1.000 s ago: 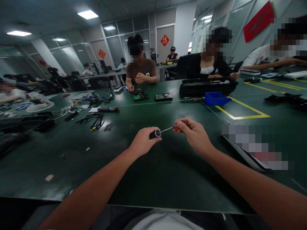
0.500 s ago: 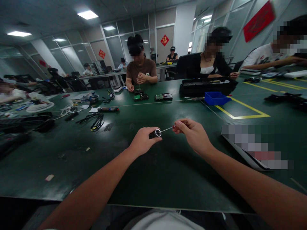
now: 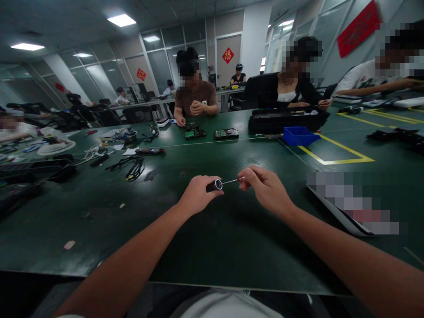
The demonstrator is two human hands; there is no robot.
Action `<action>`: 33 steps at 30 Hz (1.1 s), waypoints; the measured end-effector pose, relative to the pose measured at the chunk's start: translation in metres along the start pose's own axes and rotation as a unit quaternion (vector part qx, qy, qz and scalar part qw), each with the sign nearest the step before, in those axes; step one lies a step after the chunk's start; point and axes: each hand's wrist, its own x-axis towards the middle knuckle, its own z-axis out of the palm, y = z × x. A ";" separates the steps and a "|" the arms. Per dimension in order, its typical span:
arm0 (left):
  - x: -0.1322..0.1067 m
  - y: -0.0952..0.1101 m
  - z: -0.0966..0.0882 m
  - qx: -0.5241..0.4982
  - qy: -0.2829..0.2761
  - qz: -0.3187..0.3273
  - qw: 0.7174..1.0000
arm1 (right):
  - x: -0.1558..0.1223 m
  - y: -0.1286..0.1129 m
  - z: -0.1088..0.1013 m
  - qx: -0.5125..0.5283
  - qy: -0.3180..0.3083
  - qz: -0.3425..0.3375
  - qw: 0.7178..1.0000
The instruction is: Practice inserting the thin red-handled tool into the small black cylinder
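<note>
Between the thumb and fingers of my left hand (image 3: pixel 198 194) is a short black cylinder (image 3: pixel 213 185) with a bright silver ring around its open end, which faces right. My right hand (image 3: pixel 263 185) pinches the red handle of a thin screwdriver (image 3: pixel 232 181). The screwdriver's metal shaft points left, and its tip reaches the ringed end of the cylinder; I cannot tell how deep the tip sits. Both hands are held above the green table (image 3: pixel 212 247).
Black cables (image 3: pixel 130 168) and a dark pen-like tool (image 3: pixel 150 151) lie left. A blue bin (image 3: pixel 300 136) stands beyond my right hand, a blurred sheet (image 3: pixel 351 207) nearer. Across the table, a co-worker (image 3: pixel 195 97) sits by circuit boards (image 3: pixel 227 133); another sits behind a black casing (image 3: pixel 288 119).
My right fingers have shifted slightly on the screwdriver, so more of its red handle shows. My left hand and the cylinder stay almost still.
</note>
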 end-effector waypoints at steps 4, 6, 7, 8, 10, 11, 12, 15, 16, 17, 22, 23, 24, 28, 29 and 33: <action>0.000 0.001 0.000 -0.002 -0.001 0.009 1.000 | 0.000 -0.002 0.001 -0.013 0.011 0.013 1.000; 0.000 0.001 -0.001 -0.001 0.003 0.009 1.000 | 0.000 -0.001 0.001 0.011 0.010 0.007 1.000; 0.000 0.001 -0.001 0.000 0.005 0.009 1.000 | 0.000 0.000 0.002 0.021 0.009 0.005 1.000; 0.000 0.002 -0.001 0.003 0.005 0.008 1.000 | 0.000 0.000 0.002 0.028 0.007 0.007 1.000; 0.000 0.002 0.000 0.006 0.004 0.007 1.000 | 0.000 0.001 0.003 0.022 0.000 0.015 1.000; 0.000 0.002 0.000 0.006 0.002 0.007 1.000 | 0.000 0.001 0.003 0.014 -0.002 0.021 1.000; 0.001 0.002 0.000 0.006 0.000 0.006 1.000 | 0.000 0.002 0.003 0.009 -0.002 0.028 1.000; 0.000 0.002 0.000 0.006 0.002 0.003 1.000 | 0.000 0.005 0.004 0.042 0.021 0.045 0.998; 0.000 0.002 0.000 0.006 0.005 0.002 1.000 | 0.000 0.007 0.005 0.069 0.033 0.050 0.996; 0.000 0.002 -0.001 0.006 0.007 0.000 1.000 | 0.000 0.008 0.005 0.098 0.043 0.056 0.993; 0.000 0.002 -0.003 -0.010 0.025 0.008 1.000 | 0.004 0.014 0.009 0.234 0.054 0.097 0.966; 0.001 0.002 -0.004 -0.015 0.030 0.016 0.999 | 0.006 0.015 0.009 0.271 0.054 0.117 0.954; 0.002 0.002 -0.005 -0.018 0.035 0.026 0.999 | 0.008 0.016 0.008 0.308 0.055 0.141 0.939; 0.004 -0.001 -0.006 -0.006 0.038 0.032 0.999 | 0.015 0.022 0.004 0.357 0.083 0.213 0.906; 0.004 -0.002 -0.006 -0.004 0.032 0.026 0.999 | 0.016 0.023 0.003 0.346 0.098 0.209 0.909; 0.003 -0.004 -0.005 -0.004 0.016 0.016 1.000 | 0.015 0.024 0.004 0.292 0.115 0.152 0.937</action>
